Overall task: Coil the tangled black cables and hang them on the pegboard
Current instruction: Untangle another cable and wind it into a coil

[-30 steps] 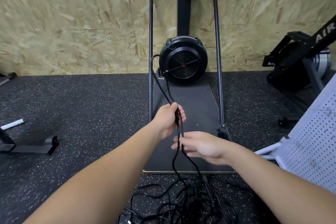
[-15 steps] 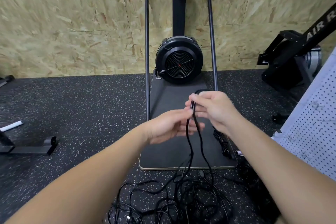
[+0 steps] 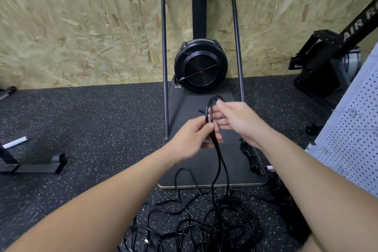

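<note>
Since the earlier frame, our left hand (image 3: 192,137) has closed on the cable (image 3: 219,159) beneath our gripping right hand (image 3: 235,120).

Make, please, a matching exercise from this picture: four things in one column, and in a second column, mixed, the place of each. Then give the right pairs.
Things:
1. cable loop
2. tangled cables
3. pegboard
4. coiled bundle

Places:
A. at the right edge, leaning
B. lying on the dark platform, near its right side
C. held up by the left hand and right hand
D. spread on the speckled floor, nearest the person

Pairs: 1-C, 2-D, 3-A, 4-B
</note>
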Demonstrator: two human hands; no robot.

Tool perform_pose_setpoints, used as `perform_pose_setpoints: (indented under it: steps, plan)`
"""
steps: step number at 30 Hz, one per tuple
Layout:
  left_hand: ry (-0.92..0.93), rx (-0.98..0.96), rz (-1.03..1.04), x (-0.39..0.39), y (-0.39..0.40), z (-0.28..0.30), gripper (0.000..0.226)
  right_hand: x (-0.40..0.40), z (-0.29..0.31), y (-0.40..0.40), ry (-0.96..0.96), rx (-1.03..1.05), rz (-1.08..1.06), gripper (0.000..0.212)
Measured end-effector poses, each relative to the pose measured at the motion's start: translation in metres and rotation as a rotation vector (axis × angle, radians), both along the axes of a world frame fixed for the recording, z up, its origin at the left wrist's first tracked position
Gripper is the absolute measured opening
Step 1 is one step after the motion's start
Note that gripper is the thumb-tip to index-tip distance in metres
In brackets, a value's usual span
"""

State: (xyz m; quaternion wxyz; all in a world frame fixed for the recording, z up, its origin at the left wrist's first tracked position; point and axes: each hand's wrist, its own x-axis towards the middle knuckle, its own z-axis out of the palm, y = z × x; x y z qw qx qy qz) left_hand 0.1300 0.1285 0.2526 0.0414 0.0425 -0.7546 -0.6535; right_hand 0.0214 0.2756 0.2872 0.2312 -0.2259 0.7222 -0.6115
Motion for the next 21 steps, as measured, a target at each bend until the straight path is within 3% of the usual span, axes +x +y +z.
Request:
perform_pose_setpoints:
  steps: [2,5,7,11,16,21]
  plan:
    - [0.048,0.019,0.110,-0.008,-0.009,0.005,0.023,-0.001,-0.014,0.004,0.052,0.206,0.157,0.026]
    - [0.065,0.063,0.204,-0.013,-0.018,0.013,0.024,0.007,-0.030,0.014,0.018,0.441,0.497,0.051]
    - [0.033,0.071,0.216,-0.014,-0.024,0.014,0.027,0.016,-0.038,0.014,-0.014,0.478,0.586,0.052]
    - [-0.029,0.175,0.187,-0.016,-0.028,0.010,0.026,0.018,-0.045,0.007,0.005,0.386,0.432,0.013]
    - [-0.176,0.130,0.091,-0.012,-0.029,-0.002,0.029,0.018,-0.025,0.012,0.175,0.343,0.323,0.015]
    - [-0.290,-0.071,-0.226,0.010,-0.033,-0.011,0.045,0.021,0.001,0.012,0.166,0.109,0.173,0.014]
